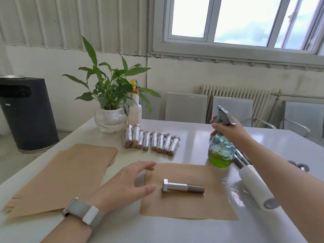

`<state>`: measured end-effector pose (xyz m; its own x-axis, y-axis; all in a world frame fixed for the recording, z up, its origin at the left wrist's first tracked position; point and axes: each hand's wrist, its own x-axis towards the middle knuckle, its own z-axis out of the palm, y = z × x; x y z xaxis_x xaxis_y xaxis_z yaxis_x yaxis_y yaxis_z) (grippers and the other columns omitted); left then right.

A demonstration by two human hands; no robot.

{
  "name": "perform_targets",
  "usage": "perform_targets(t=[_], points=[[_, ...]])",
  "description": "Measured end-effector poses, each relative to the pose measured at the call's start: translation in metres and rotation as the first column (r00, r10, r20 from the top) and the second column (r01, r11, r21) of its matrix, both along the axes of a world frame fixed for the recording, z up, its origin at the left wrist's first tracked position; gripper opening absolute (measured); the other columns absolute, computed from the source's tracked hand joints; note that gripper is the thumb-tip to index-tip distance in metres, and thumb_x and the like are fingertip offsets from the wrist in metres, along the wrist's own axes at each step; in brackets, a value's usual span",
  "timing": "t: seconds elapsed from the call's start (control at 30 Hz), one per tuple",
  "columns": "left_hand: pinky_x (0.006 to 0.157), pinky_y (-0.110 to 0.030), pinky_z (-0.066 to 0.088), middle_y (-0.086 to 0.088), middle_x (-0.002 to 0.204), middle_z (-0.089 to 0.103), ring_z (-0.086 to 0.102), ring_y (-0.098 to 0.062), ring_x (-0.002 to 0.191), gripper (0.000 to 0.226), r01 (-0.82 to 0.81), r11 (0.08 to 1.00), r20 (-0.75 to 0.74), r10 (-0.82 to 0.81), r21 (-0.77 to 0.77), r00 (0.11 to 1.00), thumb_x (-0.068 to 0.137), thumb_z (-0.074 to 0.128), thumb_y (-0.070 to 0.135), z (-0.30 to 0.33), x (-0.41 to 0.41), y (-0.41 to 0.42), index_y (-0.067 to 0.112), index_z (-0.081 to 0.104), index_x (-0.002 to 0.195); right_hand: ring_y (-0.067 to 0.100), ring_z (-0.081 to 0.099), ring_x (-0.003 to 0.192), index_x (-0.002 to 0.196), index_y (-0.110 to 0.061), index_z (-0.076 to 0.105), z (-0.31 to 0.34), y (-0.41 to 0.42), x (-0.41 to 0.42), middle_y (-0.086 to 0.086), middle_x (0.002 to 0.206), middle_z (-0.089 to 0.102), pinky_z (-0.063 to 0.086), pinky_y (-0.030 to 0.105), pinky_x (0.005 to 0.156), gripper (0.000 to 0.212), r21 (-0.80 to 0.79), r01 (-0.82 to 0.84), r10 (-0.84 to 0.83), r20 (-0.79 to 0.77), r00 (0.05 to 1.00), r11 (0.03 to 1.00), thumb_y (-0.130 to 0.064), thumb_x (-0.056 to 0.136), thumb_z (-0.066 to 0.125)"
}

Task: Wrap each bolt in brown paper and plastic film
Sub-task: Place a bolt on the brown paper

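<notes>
Near centre: bolt point(182, 188) lying flat on a brown paper sheet point(191, 204) on the counter point(192, 137), head to the left. Left hand point(128, 183), fingers spread and relaxed, hovering just left of the bolt. Right: plastic film roll point(254, 186). Farther right: right hand point(228, 129) gripping a spray bottle point(221, 149) by its neck. Left: stacked brown paper point(66, 174). Far: row of wrapped bolts point(150, 140), potted plant point(110, 95).

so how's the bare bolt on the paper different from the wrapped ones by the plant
The bare bolt lies alone on a single brown sheet, its metal hex head and thread exposed; the wrapped bolts are covered in brown paper with shiny film around the middle. The bare bolt lies crosswise with its head to the left; the wrapped bolts sit side by side in a row, pointing away. All rest on the white table.
</notes>
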<state>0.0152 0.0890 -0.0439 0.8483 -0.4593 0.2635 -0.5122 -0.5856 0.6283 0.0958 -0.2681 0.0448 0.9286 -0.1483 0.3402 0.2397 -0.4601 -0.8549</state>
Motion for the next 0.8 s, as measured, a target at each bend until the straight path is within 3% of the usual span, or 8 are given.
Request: perform_targets(t=[0.13, 0.23, 0.33, 0.43, 0.5, 0.57, 0.7, 0.8], points=[[0.096, -0.004, 0.03, 0.035, 0.125, 0.052, 0.041, 0.018, 0.121, 0.054, -0.033, 0.999, 0.024, 0.033, 0.006, 0.999, 0.088, 0.066, 0.046, 0.002, -0.001, 0.001, 0.047, 0.043, 0.136, 0.026, 0.07, 0.064, 0.108, -0.009, 0.063, 0.042, 0.029, -0.032, 0.008, 0.102, 0.073, 0.055, 0.035, 0.074, 0.022, -0.099, -0.045, 0.045, -0.002, 0.999, 0.994, 0.001, 0.089, 0.057], [0.089, 0.001, 0.031, 0.03, 0.121, 0.057, 0.043, 0.021, 0.114, 0.046, -0.097, 0.994, 0.063, 0.101, -0.051, 0.993, 0.092, 0.065, 0.034, 0.004, -0.002, 0.0, 0.045, 0.046, 0.132, 0.032, 0.072, 0.068, 0.107, -0.015, 0.065, 0.065, 0.047, -0.069, 0.003, 0.097, 0.075, 0.058, 0.039, 0.074, 0.024, -0.257, -0.252, 0.196, -0.225, 0.954, 0.933, -0.001, 0.089, 0.059], [0.083, -0.004, 0.036, 0.024, 0.114, 0.061, 0.049, 0.014, 0.111, 0.038, -0.183, 0.972, 0.076, 0.196, -0.149, 0.978, 0.096, 0.056, 0.015, 0.006, 0.0, 0.001, 0.037, 0.054, 0.126, 0.026, 0.074, 0.072, 0.108, -0.019, 0.066, 0.062, 0.062, -0.105, -0.001, 0.098, 0.075, 0.059, 0.033, 0.073, 0.021, -0.348, -0.459, 0.214, -0.556, 0.803, 0.818, -0.011, 0.089, 0.064], [0.082, -0.004, 0.037, 0.019, 0.104, 0.066, 0.055, 0.007, 0.105, 0.034, -0.258, 0.938, 0.082, 0.283, -0.231, 0.956, 0.095, 0.052, 0.006, 0.007, 0.003, 0.003, 0.032, 0.061, 0.116, 0.016, 0.072, 0.067, 0.103, -0.018, 0.069, 0.045, 0.074, -0.131, 0.002, 0.102, 0.074, 0.054, 0.031, 0.078, 0.018, -0.299, -0.595, 0.193, -0.759, 0.622, 0.746, -0.016, 0.085, 0.068], [0.078, -0.002, 0.037, 0.017, 0.099, 0.067, 0.055, 0.008, 0.1, 0.034, -0.278, 0.927, 0.078, 0.305, -0.251, 0.949, 0.095, 0.052, 0.005, 0.006, 0.004, 0.003, 0.033, 0.062, 0.111, 0.019, 0.07, 0.077, 0.1, -0.015, 0.071, 0.034, 0.079, -0.137, 0.001, 0.106, 0.073, 0.052, 0.031, 0.084, 0.016, -0.305, -0.626, 0.158, -0.804, 0.573, 0.717, -0.017, 0.084, 0.068], [0.077, -0.003, 0.038, 0.016, 0.097, 0.068, 0.057, 0.005, 0.096, 0.035, -0.275, 0.929, 0.075, 0.301, -0.248, 0.951, 0.094, 0.053, 0.004, 0.004, 0.004, 0.003, 0.035, 0.061, 0.108, 0.014, 0.066, 0.085, 0.095, -0.016, 0.073, 0.026, 0.084, -0.139, -0.002, 0.107, 0.072, 0.049, 0.026, 0.081, 0.015, -0.368, -0.606, 0.088, -0.803, 0.59, 0.705, -0.019, 0.081, 0.069], [0.079, -0.008, 0.04, 0.015, 0.094, 0.07, 0.06, -0.002, 0.093, 0.035, -0.269, 0.928, 0.06, 0.293, -0.257, 0.954, 0.093, 0.055, 0.006, 0.003, 0.004, 0.004, 0.038, 0.061, 0.103, 0.008, 0.068, 0.072, 0.103, -0.008, 0.071, 0.023, 0.094, -0.138, -0.002, 0.099, 0.075, 0.049, 0.014, 0.061, 0.025, -0.379, -0.591, 0.026, -0.827, 0.562, 0.712, -0.02, 0.083, 0.064], [0.077, -0.006, 0.039, 0.015, 0.094, 0.07, 0.059, 0.002, 0.093, 0.033, -0.269, 0.926, 0.064, 0.295, -0.264, 0.953, 0.093, 0.055, 0.005, 0.003, 0.003, 0.004, 0.035, 0.064, 0.104, 0.011, 0.067, 0.057, 0.1, -0.005, 0.068, 0.022, 0.1, -0.135, 0.0, 0.086, 0.075, 0.053, 0.016, 0.057, 0.021, -0.362, -0.579, 0.005, -0.845, 0.535, 0.731, -0.018, 0.084, 0.061]])
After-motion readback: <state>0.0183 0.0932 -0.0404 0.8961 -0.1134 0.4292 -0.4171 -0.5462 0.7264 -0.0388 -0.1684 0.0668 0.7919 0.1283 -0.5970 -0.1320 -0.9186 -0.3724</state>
